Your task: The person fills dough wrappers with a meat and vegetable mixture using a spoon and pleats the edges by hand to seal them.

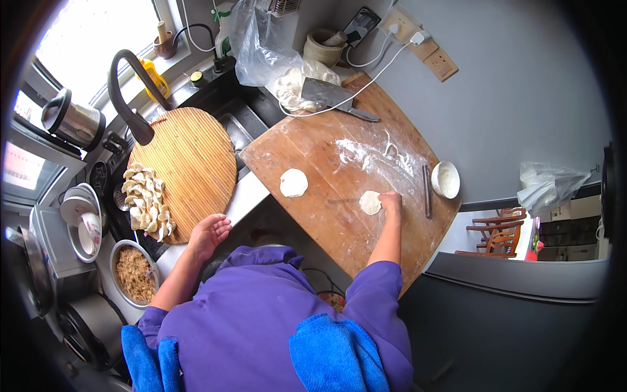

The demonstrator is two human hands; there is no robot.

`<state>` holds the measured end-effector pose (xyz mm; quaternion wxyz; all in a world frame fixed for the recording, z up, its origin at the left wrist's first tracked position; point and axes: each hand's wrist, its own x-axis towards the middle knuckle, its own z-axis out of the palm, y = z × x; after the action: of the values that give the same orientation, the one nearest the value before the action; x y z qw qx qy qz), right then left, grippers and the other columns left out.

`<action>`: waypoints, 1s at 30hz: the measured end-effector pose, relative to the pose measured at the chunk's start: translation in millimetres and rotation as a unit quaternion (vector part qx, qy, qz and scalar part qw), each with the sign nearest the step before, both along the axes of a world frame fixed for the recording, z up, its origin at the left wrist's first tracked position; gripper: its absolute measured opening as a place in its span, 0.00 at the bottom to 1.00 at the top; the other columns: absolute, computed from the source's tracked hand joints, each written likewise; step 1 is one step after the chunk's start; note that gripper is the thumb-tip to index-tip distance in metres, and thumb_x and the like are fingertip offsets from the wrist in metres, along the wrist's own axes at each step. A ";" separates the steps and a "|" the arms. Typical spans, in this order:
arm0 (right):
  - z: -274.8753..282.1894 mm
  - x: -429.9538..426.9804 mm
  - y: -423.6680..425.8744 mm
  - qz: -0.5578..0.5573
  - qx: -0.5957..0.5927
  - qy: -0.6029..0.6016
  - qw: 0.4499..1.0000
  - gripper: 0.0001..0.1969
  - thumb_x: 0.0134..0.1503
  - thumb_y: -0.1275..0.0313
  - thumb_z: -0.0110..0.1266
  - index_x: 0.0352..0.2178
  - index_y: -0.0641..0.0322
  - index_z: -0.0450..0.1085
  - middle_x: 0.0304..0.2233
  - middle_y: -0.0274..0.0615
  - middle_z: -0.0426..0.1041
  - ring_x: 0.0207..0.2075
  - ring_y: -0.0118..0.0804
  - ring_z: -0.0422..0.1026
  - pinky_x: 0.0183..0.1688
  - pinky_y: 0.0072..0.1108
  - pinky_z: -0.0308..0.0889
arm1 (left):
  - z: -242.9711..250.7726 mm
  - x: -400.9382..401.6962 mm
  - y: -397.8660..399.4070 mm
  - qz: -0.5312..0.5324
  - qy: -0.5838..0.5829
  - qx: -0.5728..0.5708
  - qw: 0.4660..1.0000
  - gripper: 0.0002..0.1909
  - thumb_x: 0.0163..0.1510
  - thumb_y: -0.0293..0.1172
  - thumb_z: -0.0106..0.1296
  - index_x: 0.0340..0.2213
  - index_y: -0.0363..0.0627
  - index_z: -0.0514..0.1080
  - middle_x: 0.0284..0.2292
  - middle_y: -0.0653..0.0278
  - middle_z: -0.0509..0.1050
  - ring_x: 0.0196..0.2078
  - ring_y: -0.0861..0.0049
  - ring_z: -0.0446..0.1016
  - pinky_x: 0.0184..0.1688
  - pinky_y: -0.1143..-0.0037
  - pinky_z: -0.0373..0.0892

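My right hand [391,202] pinches the edge of a thin round dough wrapper [370,203] over the floured wooden board [313,147]. A second, flat dough wrapper [294,183] lies on the same board, further left. My left hand [211,236] holds nothing; its fingers are extended, palm turned inward, close to the edge of a round slatted wooden tray [196,161]. Rows of folded dumplings [147,203] cover the tray's left side. A dark rolling pin [427,191] rests on the board, right of my right hand. Loose flour [374,159] is spread beyond it.
A white bowl of flour [446,180] stands at the board's right edge. Along the far edge lie a cleaver [327,93] and bagged dough [289,88], crossed by a white cable [362,88]. A bowl of filling [134,274] sits left; the faucet [122,93] arches over the tray.
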<state>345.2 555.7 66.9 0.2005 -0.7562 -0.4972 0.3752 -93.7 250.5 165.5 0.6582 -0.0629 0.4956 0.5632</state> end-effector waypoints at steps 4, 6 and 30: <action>21.8 -23.9 -12.6 0.051 0.035 -0.094 0.994 0.09 0.36 0.77 0.56 0.22 0.67 0.66 0.20 0.39 0.68 0.21 0.30 0.66 0.24 0.22 0.63 | -4.9 -3.6 -7.2 0.018 0.003 -0.011 1.000 0.08 0.47 0.31 0.43 0.28 0.40 0.63 0.25 0.63 0.70 0.27 0.79 0.70 0.30 0.82 0.67; 20.3 -22.2 -9.0 0.081 0.005 -0.060 0.995 0.08 0.37 0.77 0.56 0.22 0.67 0.66 0.21 0.39 0.68 0.22 0.30 0.66 0.25 0.22 0.63 | -4.3 -3.7 -7.5 0.022 0.002 -0.012 1.000 0.08 0.47 0.31 0.43 0.28 0.40 0.63 0.25 0.63 0.70 0.27 0.79 0.70 0.30 0.82 0.67; 182.5 -314.2 -107.8 0.533 -0.035 0.340 0.774 0.04 0.44 0.78 0.49 0.25 0.65 0.65 0.22 0.32 0.66 0.25 0.22 0.65 0.26 0.13 0.62 | 17.3 -16.5 -54.4 0.063 0.156 0.177 0.970 0.20 0.47 0.34 0.47 0.42 0.42 0.58 0.40 0.62 0.64 0.43 0.79 0.62 0.45 0.79 0.59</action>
<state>31.0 447.9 249.3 0.0978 -0.2001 -0.7062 0.6720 -110.2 196.1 182.7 0.5366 0.1121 0.4800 0.6849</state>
